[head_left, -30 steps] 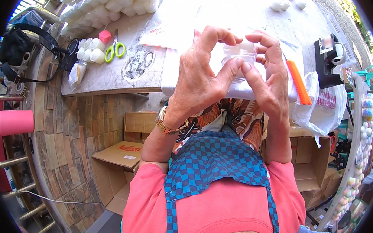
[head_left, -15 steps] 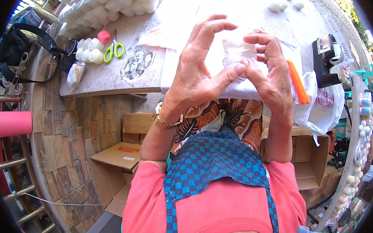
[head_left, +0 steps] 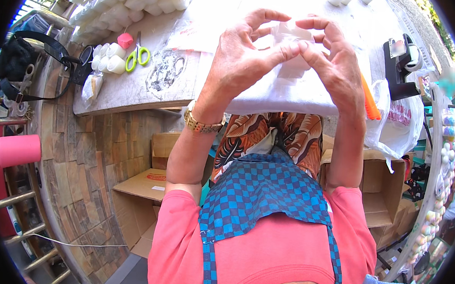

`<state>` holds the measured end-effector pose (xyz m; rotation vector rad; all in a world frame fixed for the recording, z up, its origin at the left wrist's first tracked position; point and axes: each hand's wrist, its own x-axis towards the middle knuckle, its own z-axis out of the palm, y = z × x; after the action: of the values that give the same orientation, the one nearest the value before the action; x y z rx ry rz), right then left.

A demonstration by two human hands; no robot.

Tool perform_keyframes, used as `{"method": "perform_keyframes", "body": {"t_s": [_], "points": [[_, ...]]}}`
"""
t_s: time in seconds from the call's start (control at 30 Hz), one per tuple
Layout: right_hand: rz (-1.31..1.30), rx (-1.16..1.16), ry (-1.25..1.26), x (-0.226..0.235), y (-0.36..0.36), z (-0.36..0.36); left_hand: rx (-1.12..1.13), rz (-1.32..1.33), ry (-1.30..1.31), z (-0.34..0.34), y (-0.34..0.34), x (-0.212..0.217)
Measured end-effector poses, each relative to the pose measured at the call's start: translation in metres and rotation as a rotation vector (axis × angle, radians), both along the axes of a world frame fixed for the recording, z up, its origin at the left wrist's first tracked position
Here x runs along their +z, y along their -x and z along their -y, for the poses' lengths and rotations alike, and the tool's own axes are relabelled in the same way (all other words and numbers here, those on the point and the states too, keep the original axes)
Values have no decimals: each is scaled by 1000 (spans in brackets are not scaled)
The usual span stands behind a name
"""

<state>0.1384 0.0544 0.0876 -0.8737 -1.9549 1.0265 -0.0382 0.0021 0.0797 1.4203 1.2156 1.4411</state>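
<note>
Between my two hands, over the white-covered near edge of the table, is a small clear plastic packet (head_left: 293,65) with something white in it; glare hides the details. My left hand (head_left: 243,54) grips it from the left with thumb and curved fingers. From the other side my right hand (head_left: 335,62) pinches it, the two thumb tips meeting at its near side. Past my right wrist lies an orange tool handle (head_left: 369,98), partly hidden by the forearm.
Green-handled scissors (head_left: 137,57), a red lump (head_left: 124,40) and several white cylinders (head_left: 109,59) lie on the table's left. Behind them are stacked bagged white pieces (head_left: 126,5). A black tape dispenser (head_left: 398,69) and white plastic bag (head_left: 395,121) are at the right. Cardboard boxes (head_left: 141,183) stand below.
Both hands have moved slightly up and away with the packet, and my forearms have spread outward. My fingers have shifted on the plastic, and more of it hangs below my thumbs.
</note>
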Motion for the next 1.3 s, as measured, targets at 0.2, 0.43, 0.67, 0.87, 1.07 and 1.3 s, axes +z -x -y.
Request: {"method": "perform_keyframes", "body": {"t_s": [0.2, 0.43, 0.67, 0.87, 1.07, 1.3], "points": [[-73, 24, 19, -5, -4, -5, -24, 145, 31, -1, -8, 4], [-73, -412, -353, 11, -88, -16, 44, 80, 33, 2, 2, -3], [250, -948, -227, -5, -262, -78, 4, 134, 36, 0, -13, -4], [35, -780, 174, -13, -271, -102, 145, 235, 27, 2, -20, -5], [-105, -767, 191, -27, -294, -126, 146, 236, 11, 0, -23, -7], [-184, -748, 286, -23, -296, -132, 171, 201, 22, -1, -26, -6]]}}
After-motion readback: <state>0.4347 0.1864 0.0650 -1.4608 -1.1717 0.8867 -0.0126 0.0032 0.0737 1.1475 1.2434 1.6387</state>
